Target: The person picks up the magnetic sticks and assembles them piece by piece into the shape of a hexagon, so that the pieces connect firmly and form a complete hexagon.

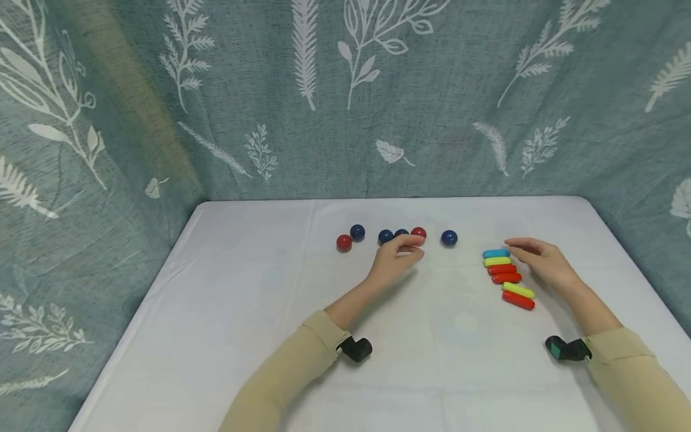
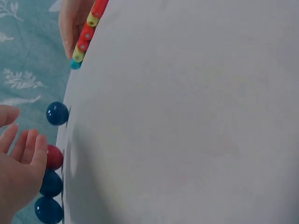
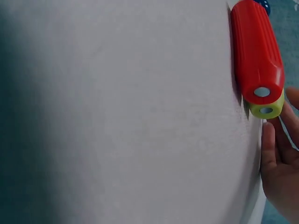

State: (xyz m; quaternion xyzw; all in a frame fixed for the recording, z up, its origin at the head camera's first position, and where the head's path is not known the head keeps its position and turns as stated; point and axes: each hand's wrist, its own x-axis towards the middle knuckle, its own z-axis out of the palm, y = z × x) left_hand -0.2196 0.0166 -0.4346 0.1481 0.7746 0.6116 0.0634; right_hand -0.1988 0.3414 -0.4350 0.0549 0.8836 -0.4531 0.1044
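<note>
My left hand [image 1: 394, 258] hovers over the white table in the head view, fingers loosely bent with nothing between them. Just beyond its fingertips lie a red ball [image 1: 418, 232] and a dark blue ball [image 1: 385, 237], with another blue ball partly hidden behind the hand. A separate blue ball [image 1: 449, 238] lies to their right. My right hand [image 1: 542, 261] is beside a slanted row of short magnetic rods, its fingertips right at the end of the blue rod [image 1: 495, 254]. Below that come a yellow rod [image 1: 498, 261], red rods [image 1: 506, 278] and a lower yellow-and-red pair.
Left of the hand, a red ball [image 1: 344, 243] and a blue ball [image 1: 357, 232] lie close together. White cloth covers the table [image 1: 227, 288]. A grey-green patterned curtain [image 1: 270, 138] stands along the back and sides. Small black wrist cameras [image 1: 356, 349] stick out from both sleeves.
</note>
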